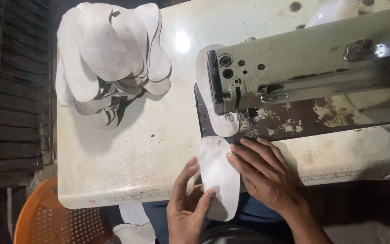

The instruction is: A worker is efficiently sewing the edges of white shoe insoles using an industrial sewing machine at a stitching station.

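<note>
Pinching white insole [220, 176], left hand [187, 205]; right hand [262, 174] flat (sewing machine [303, 68] ahead).

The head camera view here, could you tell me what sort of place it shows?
Probably a small footwear stitching workshop: a worn industrial sewing machine, a pile of pale insole-shaped cutouts, and hands feeding one piece.

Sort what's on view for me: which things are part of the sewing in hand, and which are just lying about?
In use:
- left hand, holding the insole
- right hand, flat on that insole
- sewing machine
- second insole under the machine's head
- table

Lying about:
- stack of insoles, apart at the table's far left
- orange basket beside the table
</note>
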